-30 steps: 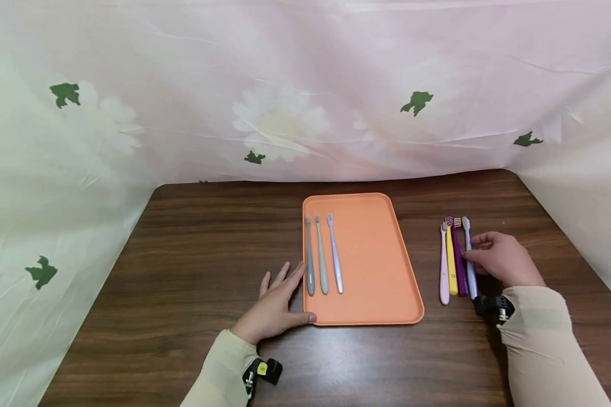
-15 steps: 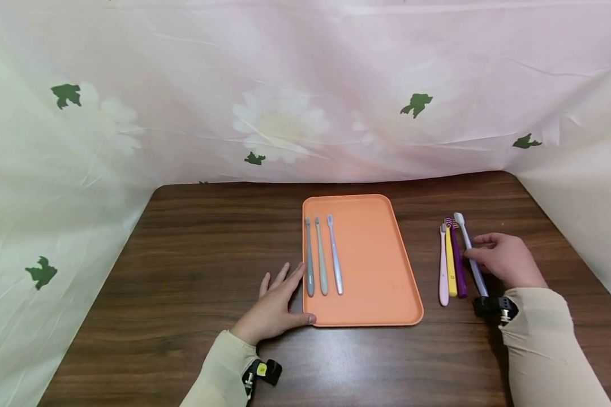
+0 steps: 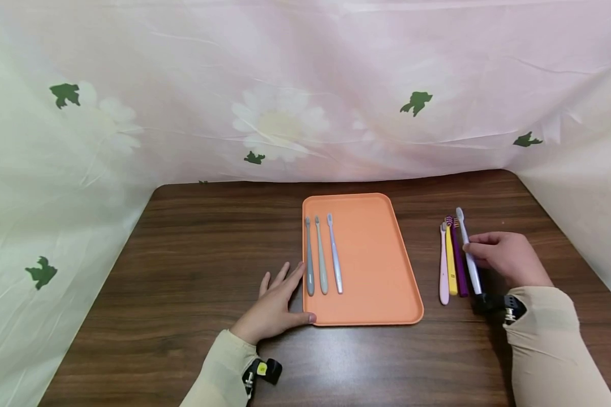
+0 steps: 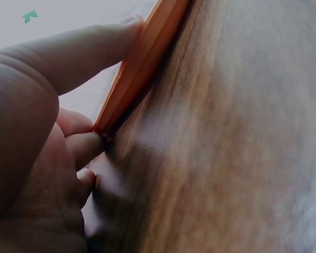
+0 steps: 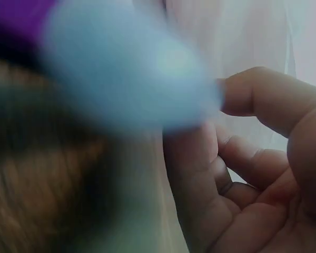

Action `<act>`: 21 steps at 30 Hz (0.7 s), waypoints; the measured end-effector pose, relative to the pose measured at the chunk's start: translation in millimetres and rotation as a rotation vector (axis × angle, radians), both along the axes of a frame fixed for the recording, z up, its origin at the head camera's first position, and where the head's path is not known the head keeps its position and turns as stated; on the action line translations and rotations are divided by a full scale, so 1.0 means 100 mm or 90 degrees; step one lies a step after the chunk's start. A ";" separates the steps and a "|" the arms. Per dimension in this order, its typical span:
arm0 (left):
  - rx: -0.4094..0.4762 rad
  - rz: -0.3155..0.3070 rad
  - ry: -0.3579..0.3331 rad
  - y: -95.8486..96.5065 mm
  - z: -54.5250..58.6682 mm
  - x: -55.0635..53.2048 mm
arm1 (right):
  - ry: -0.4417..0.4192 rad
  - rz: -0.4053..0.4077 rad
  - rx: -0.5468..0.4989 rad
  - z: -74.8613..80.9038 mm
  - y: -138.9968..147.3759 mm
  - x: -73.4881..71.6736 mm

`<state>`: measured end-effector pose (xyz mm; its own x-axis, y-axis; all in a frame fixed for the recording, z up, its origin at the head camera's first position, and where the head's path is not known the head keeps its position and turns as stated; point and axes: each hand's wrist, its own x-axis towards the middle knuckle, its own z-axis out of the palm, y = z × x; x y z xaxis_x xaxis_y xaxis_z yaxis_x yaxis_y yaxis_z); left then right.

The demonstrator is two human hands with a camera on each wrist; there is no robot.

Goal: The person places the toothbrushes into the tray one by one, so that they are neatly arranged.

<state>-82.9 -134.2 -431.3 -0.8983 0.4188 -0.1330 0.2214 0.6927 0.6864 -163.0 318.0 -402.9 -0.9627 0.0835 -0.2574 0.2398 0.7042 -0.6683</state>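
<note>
My right hand pinches a pale blue toothbrush between thumb and fingers, its head pointing away from me. In the right wrist view the blurred handle end of that toothbrush fills the upper left. Just left of it lie a purple toothbrush, a yellow toothbrush and a pink toothbrush. My left hand, fingers spread, touches the near left corner of an orange tray; its thumb rests on the rim.
On the tray's left side lie a dark grey toothbrush, a grey-green toothbrush and a lavender toothbrush, side by side. The brown wooden table is bordered by a floral curtain at the back and sides.
The pale blue toothbrush has been tilted in my right hand and its head has shifted left and away from me. My left hand and the tray have not moved.
</note>
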 end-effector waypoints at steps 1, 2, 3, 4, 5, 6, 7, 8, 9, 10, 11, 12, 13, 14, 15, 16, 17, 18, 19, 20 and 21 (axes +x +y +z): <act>0.000 0.000 -0.001 0.00 0.00 0.00 | 0.005 0.001 -0.001 0.00 -0.02 0.00; 0.000 0.000 -0.001 -0.01 0.00 0.00 | 0.009 0.002 -0.002 0.01 -0.03 -0.01; 0.000 0.000 0.000 -0.01 0.01 0.00 | 0.014 0.002 -0.006 0.01 -0.06 -0.01; -0.001 0.002 0.000 -0.01 0.01 0.00 | 0.017 0.000 -0.012 0.01 -0.08 -0.02; -0.001 0.003 0.000 -0.01 0.01 0.00 | 0.019 -0.004 -0.017 0.01 -0.11 -0.02; -0.001 0.004 0.002 -0.02 0.01 0.00 | 0.021 -0.007 -0.023 0.01 -0.13 -0.03; -0.002 0.004 0.003 -0.02 0.01 0.00 | 0.022 -0.011 -0.026 0.02 -0.16 -0.03; -0.003 0.004 0.005 -0.02 0.01 0.00 | 0.023 -0.014 -0.026 0.02 -0.18 -0.03; -0.005 0.004 0.004 -0.02 0.01 0.00 | 0.023 -0.016 -0.029 0.02 -0.20 -0.03; -0.004 0.003 0.004 -0.02 0.01 0.00 | 0.025 -0.016 -0.028 0.03 -0.22 -0.03; -0.003 0.000 0.004 -0.02 0.01 0.00 | 0.026 -0.017 -0.024 0.03 -0.23 -0.03; -0.004 -0.002 0.003 -0.01 0.01 0.00 | 0.030 -0.014 -0.023 0.04 -0.24 -0.03; -0.004 -0.006 0.003 -0.01 0.01 -0.01 | 0.033 -0.013 -0.023 0.04 -0.26 -0.02; -0.002 -0.008 0.002 0.00 0.01 -0.01 | 0.036 -0.011 -0.026 0.05 -0.27 -0.02; -0.001 -0.009 0.001 0.00 0.01 -0.01 | 0.040 -0.008 -0.033 0.06 -0.29 -0.01; 0.001 -0.012 0.001 0.01 0.01 -0.01 | 0.043 -0.003 -0.040 0.06 -0.31 -0.01; 0.002 -0.012 -0.001 0.01 0.00 -0.02 | 0.045 0.002 -0.051 0.06 -0.34 -0.01; 0.001 -0.011 -0.001 0.01 0.00 -0.01 | 0.047 0.009 -0.066 0.07 -0.37 -0.01; 0.001 -0.009 -0.002 0.01 0.00 -0.01 | 0.049 0.017 -0.079 0.07 -0.41 -0.02; 0.001 -0.006 -0.004 0.01 0.00 -0.01 | 0.050 0.024 -0.087 0.08 -0.44 -0.03; 0.001 -0.005 -0.003 0.01 -0.01 -0.01 | 0.050 0.030 -0.096 0.08 -0.48 -0.03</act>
<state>-84.2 -133.7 -432.0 -0.8940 0.4266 -0.1368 0.2239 0.6899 0.6884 -166.2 269.9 -394.7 -0.9822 0.0041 -0.1875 0.1519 0.6036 -0.7826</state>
